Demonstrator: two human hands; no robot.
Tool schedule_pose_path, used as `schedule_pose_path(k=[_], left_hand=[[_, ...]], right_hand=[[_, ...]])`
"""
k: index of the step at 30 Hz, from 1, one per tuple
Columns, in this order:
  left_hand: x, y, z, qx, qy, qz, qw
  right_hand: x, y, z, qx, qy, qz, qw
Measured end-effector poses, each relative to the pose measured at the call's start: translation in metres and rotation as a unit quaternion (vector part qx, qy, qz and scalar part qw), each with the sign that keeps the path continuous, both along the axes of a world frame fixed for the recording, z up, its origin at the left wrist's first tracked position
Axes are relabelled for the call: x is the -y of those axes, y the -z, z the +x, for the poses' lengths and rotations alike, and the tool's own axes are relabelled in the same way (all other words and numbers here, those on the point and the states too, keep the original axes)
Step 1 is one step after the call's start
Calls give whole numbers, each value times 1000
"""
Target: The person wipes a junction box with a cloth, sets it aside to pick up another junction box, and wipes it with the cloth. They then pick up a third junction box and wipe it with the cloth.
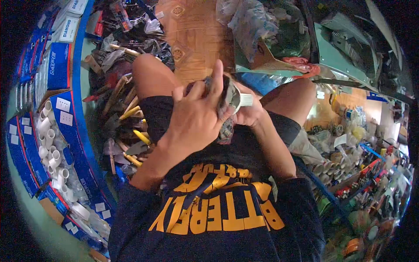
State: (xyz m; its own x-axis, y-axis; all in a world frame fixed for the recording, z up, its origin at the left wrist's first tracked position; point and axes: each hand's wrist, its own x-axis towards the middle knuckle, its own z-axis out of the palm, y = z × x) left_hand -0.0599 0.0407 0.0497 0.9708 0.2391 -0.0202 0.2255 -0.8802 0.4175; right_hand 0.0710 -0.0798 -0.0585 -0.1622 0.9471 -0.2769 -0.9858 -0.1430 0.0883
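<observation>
My left hand (195, 111) holds a dark, patterned rag (225, 132) against a pale plastic pipe fitting (245, 100). One of its fingers sticks up while the others curl over the cloth. On the fitting's other side, my right hand (249, 114) grips it from below, in front of my lap. A round opening of the fitting faces up beside the rag. Part of the fitting is covered by the cloth and my fingers, so its full shape cannot be made out.
Shelved blue boxes (59, 65) and white pipe fittings (53, 153) line the left. Wooden- and yellow-handled tools (131, 112) lie by my left knee. A cardboard box (268, 59) with plastic bags stands ahead on the right. Assorted hardware (349, 170) crowds the right side.
</observation>
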Motion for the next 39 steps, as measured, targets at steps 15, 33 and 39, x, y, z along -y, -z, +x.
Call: schedule_pose_path(k=[15, 33, 39], left_hand=[[-8, 2, -24, 52, 160, -9, 986], [-23, 8, -26, 117, 169, -236, 950], [6, 10, -36, 297, -142, -622, 710]], right_hand=[[5, -11, -4, 351, -76, 220, 907], [5, 3, -21, -14, -172, -17, 985], [11, 36, -12, 319, -14, 122, 940]])
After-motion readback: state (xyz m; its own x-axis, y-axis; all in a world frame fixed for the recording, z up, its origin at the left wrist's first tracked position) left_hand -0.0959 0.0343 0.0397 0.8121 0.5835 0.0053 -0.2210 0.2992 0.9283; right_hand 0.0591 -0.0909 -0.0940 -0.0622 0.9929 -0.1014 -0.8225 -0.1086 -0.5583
